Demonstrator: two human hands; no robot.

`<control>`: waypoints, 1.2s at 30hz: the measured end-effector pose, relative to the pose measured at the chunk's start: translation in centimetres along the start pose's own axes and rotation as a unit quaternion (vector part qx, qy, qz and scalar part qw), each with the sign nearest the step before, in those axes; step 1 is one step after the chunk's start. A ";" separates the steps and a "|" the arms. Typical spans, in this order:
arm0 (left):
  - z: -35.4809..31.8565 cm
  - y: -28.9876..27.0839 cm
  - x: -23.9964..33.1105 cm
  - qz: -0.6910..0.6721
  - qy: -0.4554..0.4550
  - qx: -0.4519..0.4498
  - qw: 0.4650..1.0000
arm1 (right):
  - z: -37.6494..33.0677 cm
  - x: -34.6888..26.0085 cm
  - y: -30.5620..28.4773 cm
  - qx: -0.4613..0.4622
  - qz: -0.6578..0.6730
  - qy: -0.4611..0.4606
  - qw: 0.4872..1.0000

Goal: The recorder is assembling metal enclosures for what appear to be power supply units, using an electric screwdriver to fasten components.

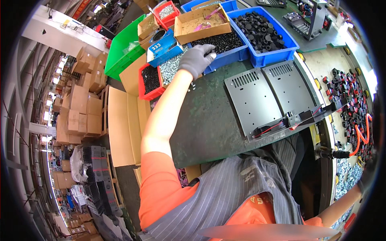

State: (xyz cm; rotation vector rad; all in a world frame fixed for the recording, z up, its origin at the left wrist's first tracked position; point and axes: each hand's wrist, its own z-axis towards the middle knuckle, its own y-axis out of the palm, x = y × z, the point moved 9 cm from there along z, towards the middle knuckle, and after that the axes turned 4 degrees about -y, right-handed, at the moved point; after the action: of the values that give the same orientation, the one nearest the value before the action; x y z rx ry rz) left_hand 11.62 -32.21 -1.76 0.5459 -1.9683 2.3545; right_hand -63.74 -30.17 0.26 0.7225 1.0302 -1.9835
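My left hand [196, 61], in a grey glove, reaches to the near left edge of a blue bin [229, 58] of small black screws [220, 41]. Its fingers are bent together over the screws; what they hold, if anything, is too small to make out. Under the wrist lie silver screws [171, 67], a few spilled onto the table. At the far right rim my right hand [367, 176], dark-gloved, is cut by the picture's dark border, its fingers hidden. Two black perforated metal plates [265, 96] lie side by side on the table, with small black parts and red wires along their near edge.
A blue bin of black round caps [263, 32] stands at the back, beside an open cardboard box [201, 25]. Left are a green bin [125, 48], a red bin of black screws [150, 80] and an open carton [120, 124]. An orange coiled hose [364, 134] hangs right.
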 end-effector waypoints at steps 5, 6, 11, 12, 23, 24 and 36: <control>4.9 3.8 0.3 0.080 -0.112 -0.160 0.977 | -2.8 8.1 4.7 -0.166 0.072 0.132 0.974; 5.5 3.7 1.1 0.074 -0.095 -0.151 0.981 | -3.7 8.4 6.4 -0.222 0.023 0.176 0.959; 5.7 4.8 1.0 0.123 -0.125 -0.238 0.955 | -5.9 5.1 12.7 -0.347 0.064 0.344 0.870; 5.7 5.0 0.8 0.118 -0.133 -0.261 0.949 | -6.0 4.1 13.8 -0.401 0.029 0.325 0.856; 6.4 6.5 -0.6 -0.047 -0.167 -0.335 0.926 | -9.5 -0.8 18.9 -0.629 -0.141 0.396 0.654; 6.2 6.5 -0.9 -0.058 -0.178 -0.333 0.924 | -9.6 -0.9 19.0 -0.630 -0.140 0.396 0.653; 6.7 7.1 -3.5 -0.207 -0.217 -0.242 0.923 | -12.4 0.8 20.1 -0.637 0.024 0.518 0.570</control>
State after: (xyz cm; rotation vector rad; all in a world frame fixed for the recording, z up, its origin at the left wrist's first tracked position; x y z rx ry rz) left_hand 14.92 -39.38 -8.55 1.3604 -2.1970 1.5140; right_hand -45.86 -27.41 -14.94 0.9155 2.5591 -0.0825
